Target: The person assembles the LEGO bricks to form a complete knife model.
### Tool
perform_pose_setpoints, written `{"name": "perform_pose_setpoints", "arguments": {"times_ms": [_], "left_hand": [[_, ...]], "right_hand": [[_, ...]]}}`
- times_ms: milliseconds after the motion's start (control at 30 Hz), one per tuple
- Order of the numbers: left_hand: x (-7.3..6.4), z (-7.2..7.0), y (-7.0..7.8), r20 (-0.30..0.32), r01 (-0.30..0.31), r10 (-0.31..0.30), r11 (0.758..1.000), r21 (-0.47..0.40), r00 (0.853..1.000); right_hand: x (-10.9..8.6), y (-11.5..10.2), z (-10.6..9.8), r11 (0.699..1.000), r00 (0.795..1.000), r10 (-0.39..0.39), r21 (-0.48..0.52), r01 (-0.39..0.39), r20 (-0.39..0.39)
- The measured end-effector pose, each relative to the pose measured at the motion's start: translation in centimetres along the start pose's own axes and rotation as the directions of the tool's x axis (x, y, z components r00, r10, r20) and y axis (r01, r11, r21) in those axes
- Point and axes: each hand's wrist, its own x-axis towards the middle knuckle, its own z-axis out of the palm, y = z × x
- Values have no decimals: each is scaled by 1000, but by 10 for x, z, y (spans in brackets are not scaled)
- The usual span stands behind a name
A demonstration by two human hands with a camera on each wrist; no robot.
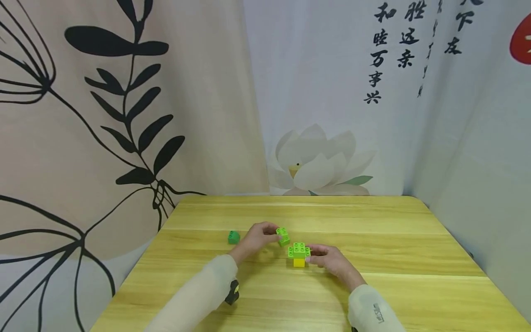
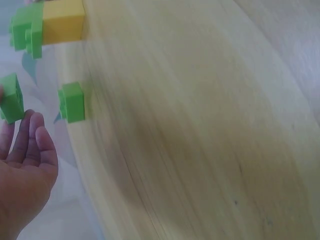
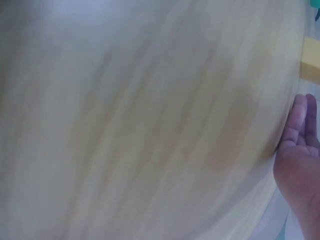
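Between thumb and fingers, my left hand (image 1: 259, 236) pinches a light green toy brick (image 2: 11, 97) above the table. Another light green brick (image 2: 73, 102) stands on the tabletop near that hand in the left wrist view. To the right is a small stack of light green bricks (image 1: 298, 250) on a yellow brick (image 1: 298, 263). My right hand (image 1: 332, 260) grips the stack's right side, thumb in front and a finger behind. In the right wrist view, the fingers (image 3: 298, 117) appear beside the yellow brick; the thumb's contact is hidden there.
A darker green brick (image 1: 233, 237) lies on the wooden table (image 1: 406, 240), left of my left hand. Behind the table hangs a printed curtain (image 1: 215, 92) with plant and lotus patterns; a pale curtain (image 1: 477, 152) borders the right side.
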Motion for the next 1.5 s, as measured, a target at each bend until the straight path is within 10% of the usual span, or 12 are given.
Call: {"name": "perform_pose_setpoints", "arguments": {"times_ms": [1133, 1500], "left_hand": [[-5, 13, 16, 41, -34, 38, 994, -104, 998], [-6, 17, 20, 27, -35, 35, 999, -4, 999]], "right_hand": [[-2, -5, 4, 994, 999, -42, -96, 42, 4], [-1, -2, 3, 996, 999, -33, -83, 32, -7]]}}
